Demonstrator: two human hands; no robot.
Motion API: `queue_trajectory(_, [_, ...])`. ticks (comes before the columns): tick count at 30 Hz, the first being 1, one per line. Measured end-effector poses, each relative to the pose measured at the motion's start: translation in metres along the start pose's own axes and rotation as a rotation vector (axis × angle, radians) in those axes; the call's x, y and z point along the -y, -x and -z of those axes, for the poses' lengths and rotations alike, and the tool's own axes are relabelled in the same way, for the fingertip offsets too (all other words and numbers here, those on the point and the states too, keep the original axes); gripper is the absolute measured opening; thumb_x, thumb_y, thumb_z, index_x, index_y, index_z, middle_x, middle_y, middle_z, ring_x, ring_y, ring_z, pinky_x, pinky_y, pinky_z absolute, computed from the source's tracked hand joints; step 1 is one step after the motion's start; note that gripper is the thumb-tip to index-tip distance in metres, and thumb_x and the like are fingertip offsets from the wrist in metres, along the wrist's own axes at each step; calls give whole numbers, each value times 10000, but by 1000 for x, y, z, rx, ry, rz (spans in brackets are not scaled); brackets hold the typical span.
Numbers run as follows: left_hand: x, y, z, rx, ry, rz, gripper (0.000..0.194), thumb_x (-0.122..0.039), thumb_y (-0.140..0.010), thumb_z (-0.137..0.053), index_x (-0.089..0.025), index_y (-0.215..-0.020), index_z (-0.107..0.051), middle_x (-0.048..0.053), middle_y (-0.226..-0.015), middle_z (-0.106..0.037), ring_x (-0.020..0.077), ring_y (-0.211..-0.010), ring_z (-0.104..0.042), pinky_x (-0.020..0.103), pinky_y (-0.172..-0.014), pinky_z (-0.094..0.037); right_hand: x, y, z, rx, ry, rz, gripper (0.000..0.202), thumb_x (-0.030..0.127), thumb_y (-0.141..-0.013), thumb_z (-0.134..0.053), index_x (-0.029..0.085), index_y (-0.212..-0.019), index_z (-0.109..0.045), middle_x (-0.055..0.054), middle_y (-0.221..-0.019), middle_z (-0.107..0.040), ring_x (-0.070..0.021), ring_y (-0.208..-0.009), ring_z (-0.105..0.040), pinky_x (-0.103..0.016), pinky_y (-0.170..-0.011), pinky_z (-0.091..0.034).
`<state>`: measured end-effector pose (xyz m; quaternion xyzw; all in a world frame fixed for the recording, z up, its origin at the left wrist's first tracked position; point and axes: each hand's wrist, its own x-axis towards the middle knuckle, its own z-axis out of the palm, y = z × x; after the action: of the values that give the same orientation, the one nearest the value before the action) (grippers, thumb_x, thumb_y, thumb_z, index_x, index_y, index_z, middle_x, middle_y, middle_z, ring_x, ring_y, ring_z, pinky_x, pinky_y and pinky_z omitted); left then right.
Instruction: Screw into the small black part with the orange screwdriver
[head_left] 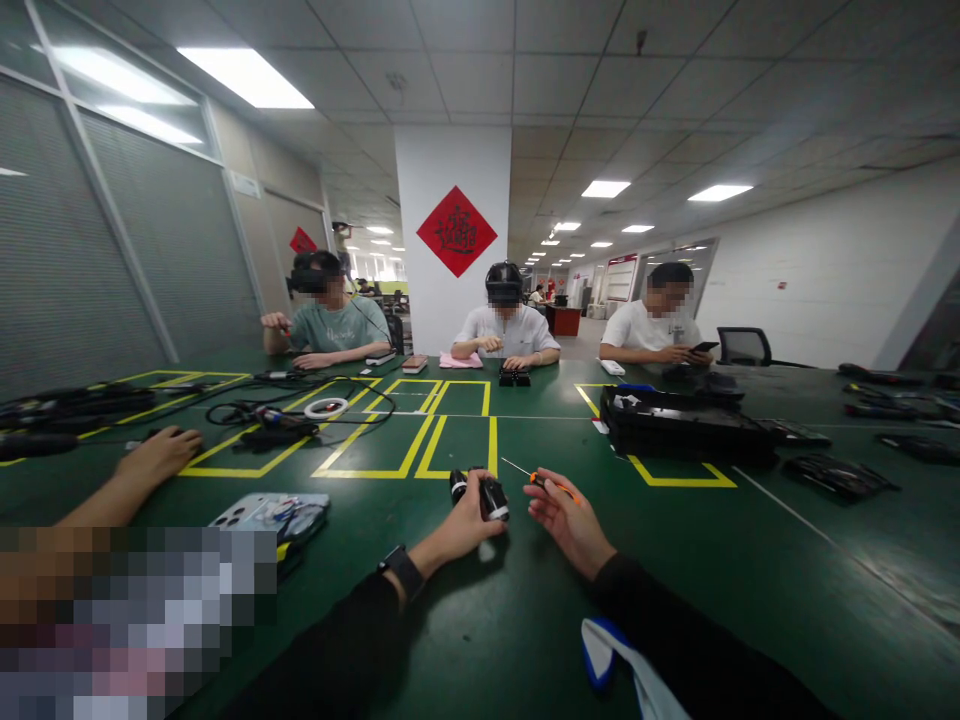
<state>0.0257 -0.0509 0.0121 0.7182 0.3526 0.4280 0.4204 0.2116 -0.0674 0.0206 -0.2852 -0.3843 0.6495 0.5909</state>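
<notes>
Head view: read all clock positions from the black-and-white device [493, 498], which is near the table's front middle, with 12 o'clock at the far edge. The left hand [466, 515] reaches it from 7 o'clock; its fingers are closed around the device, and a dark watch [403, 572] sits on the wrist. The right hand [568, 520], at 3 o'clock, grips the orange-and-black handle of a screwdriver [553, 488] between thumb and fingers. The shaft points toward 10 o'clock; its tip is near the device, apart from it. A pale phone-like item [270, 512] lies at 9 o'clock, with a co-worker's hand [166, 450] beyond it, resting by dark equipment. A white ring [326, 408] lies at 10 o'clock among black cables [229, 412]. A long black tray [675, 428] stands at 2 o'clock. A blue-and-white item [600, 650] lies at 5 o'clock, beside the right sleeve [675, 630]. Three people sit along the far edge, at 11, 12 and 1 o'clock.
</notes>
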Motion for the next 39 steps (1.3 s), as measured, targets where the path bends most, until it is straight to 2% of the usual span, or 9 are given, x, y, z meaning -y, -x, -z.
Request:
queue_trajectory(6, [0, 3, -6, 71, 290, 59, 622, -100, -607, -609, -251, -1056, -205, 45, -998, -477, 130, -775, -572, 322, -717, -456, -6, 1, -3, 9, 95, 57, 299, 403, -759, -526, 181, -957, -556, -52, -809, -623, -123, -694, -577, -241, -616, -449])
queue_trajectory(12, [5, 2, -5, -5, 204, 89, 627, -109, -596, -612, -245, -1073, -228, 3, -886, -480, 107, -704, -551, 285, -677, -459, -5, -5, 4, 16, 160, 11, 529, 247, -666, -614, 266, -1159, -423, -30, -913, -600, -75, -553, -533, -210, -508, -414])
queue_trajectory(14, [7, 0, -5, -23, 178, 117, 578, -139, -634, -583, -240, -1090, -243, 0, -866, -482, 102, -682, -545, 276, -670, -456, -5, -9, 7, -1, 245, -19, 491, 257, -652, -622, 222, -1116, -466, -15, -787, -599, -41, -422, -436, -172, -387, -319])
queue_trajectory(17, [5, -1, -7, -22, 245, 162, 434, -206, -736, -471, -239, -1100, -238, 2, -861, -485, 93, -636, -545, 290, -670, -457, -4, -14, 14, -23, 355, -53, 375, 413, -716, -538, 137, -969, -561, 38, -526, -485, -13, -318, -252, -159, -317, -153])
queue_trajectory(19, [2, -1, -7, -19, 275, 140, 383, -251, -767, -442, -236, -1092, -239, 18, -916, -495, 100, -672, -554, 306, -705, -453, -2, -16, 19, -24, 395, -55, 418, 480, -743, -473, 109, -896, -590, 48, -478, -435, -13, -312, -232, -163, -317, -140])
queue_trajectory(23, [-3, 1, -2, -35, 158, 87, 387, -344, -757, -483, -205, -1058, -283, 46, -958, -516, 136, -787, -546, 333, -787, -422, 3, -17, 27, 23, 501, 3, 388, 464, -734, -499, 115, -873, -596, -17, -620, -564, -56, -428, -443, -175, -384, -306])
queue_trajectory(27, [0, 4, 7, -127, -77, 97, 394, -396, -728, -511, -194, -1018, -337, 8, -865, -480, 139, -761, -518, 333, -771, -415, 9, -13, 26, 162, 670, 88, 318, 390, -687, -589, 141, -886, -589, -56, -794, -626, -132, -669, -570, -257, -604, -444])
queue_trajectory(31, [6, 4, 8, -170, -122, 78, 386, -390, -740, -493, -196, -1031, -330, -5, -853, -453, 124, -730, -504, 313, -737, -426, 13, -6, 19, 233, 845, 210, 218, 301, -691, -597, 152, -850, -609, -48, -831, -631, -159, -780, -577, -317, -759, -434])
queue_trajectory(39, [3, 4, 2, -188, -97, 90, 362, -374, -764, -454, -197, -1042, -303, -2, -839, -459, 118, -716, -518, 296, -704, -443, 12, -4, 18, 195, 903, 245, 186, 252, -683, -590, 156, -839, -623, -41, -804, -634, -163, -758, -580, -332, -764, -439])
